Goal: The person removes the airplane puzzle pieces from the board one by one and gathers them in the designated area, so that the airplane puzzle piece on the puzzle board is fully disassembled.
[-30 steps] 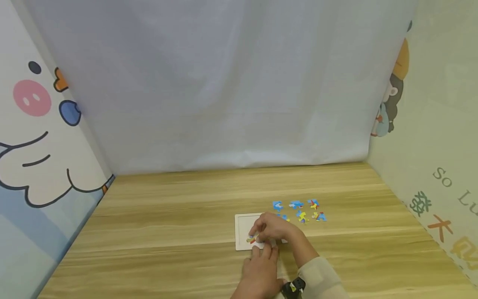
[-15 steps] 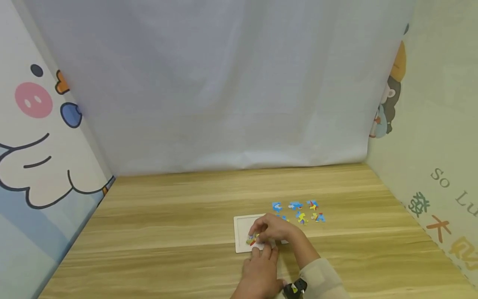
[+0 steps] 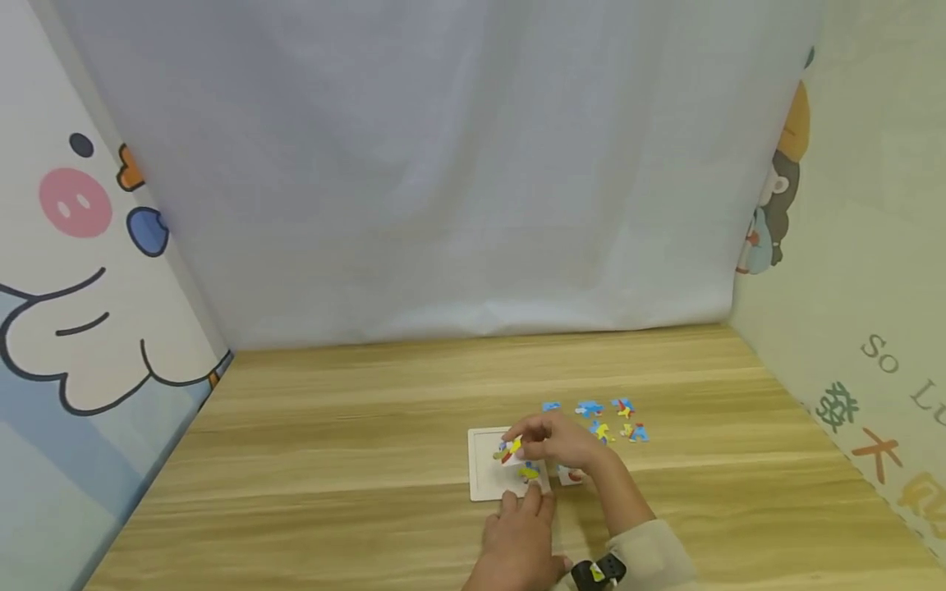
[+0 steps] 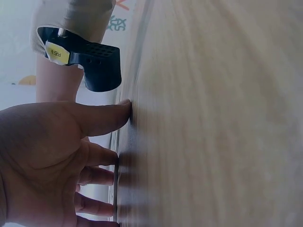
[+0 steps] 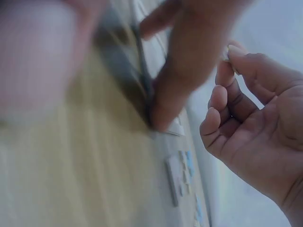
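Note:
A white puzzle tray [image 3: 484, 480] lies on the wooden table in the head view. My left hand [image 3: 521, 529] rests its extended fingertips along the tray's front edge. Over the tray, my right hand [image 3: 563, 439] pinches a colourful jigsaw piece [image 3: 512, 450] between thumb and fingertips. In the right wrist view the right hand [image 5: 265, 109] is raised above the table, with only a thin edge of the piece showing. Another jigsaw piece, yellow and blue [image 3: 529, 472], sits in the tray's front right part, near the left fingers.
Several loose jigsaw pieces, mostly blue and yellow, lie behind and right of the tray, among them a blue and red one [image 3: 639, 432]. One white and red piece [image 3: 571, 476] lies beside the tray's right edge. A grey curtain [image 3: 473, 205] hangs behind the table [image 3: 332, 443].
My right hand has lifted up and back with the pinched jigsaw piece, uncovering the yellow and blue piece in the tray. The left hand stays at the tray's front edge.

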`<state>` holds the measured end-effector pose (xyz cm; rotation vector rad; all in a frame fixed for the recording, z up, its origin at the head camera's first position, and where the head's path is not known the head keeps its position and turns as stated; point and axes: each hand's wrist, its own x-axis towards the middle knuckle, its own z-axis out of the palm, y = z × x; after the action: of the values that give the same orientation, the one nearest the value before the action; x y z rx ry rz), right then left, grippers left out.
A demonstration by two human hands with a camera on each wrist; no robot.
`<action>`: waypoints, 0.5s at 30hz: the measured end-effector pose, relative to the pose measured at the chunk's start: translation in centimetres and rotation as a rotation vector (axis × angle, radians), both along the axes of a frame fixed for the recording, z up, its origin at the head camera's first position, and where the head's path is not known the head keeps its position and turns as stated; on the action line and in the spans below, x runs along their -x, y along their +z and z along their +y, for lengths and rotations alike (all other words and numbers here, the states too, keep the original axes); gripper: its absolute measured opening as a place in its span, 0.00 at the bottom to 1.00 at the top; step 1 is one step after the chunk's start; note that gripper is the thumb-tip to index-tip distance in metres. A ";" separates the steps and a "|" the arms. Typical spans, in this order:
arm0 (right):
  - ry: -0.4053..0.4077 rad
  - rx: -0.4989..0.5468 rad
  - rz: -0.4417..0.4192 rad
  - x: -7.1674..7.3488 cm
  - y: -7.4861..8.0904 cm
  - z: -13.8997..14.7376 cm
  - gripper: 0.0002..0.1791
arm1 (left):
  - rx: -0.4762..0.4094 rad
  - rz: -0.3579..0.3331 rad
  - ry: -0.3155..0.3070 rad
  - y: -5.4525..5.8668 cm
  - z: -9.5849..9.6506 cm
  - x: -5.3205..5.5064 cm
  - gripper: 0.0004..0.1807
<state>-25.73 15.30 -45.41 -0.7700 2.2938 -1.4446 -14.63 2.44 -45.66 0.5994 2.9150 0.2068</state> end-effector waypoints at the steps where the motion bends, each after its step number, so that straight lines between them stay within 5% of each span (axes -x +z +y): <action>1: -0.009 0.000 0.018 0.1 0.1 0.2 0.12 | 0.003 0.002 -0.001 0.0 0.0 0.0 0.44; 15: -0.042 -0.005 0.025 -0.3 0.3 0.7 0.13 | -0.014 -0.102 0.008 -0.2 0.2 0.7 0.44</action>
<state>-25.44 16.04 -45.13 -0.7471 2.3452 -1.4543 -15.34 2.63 -45.88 0.5623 2.8206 0.2508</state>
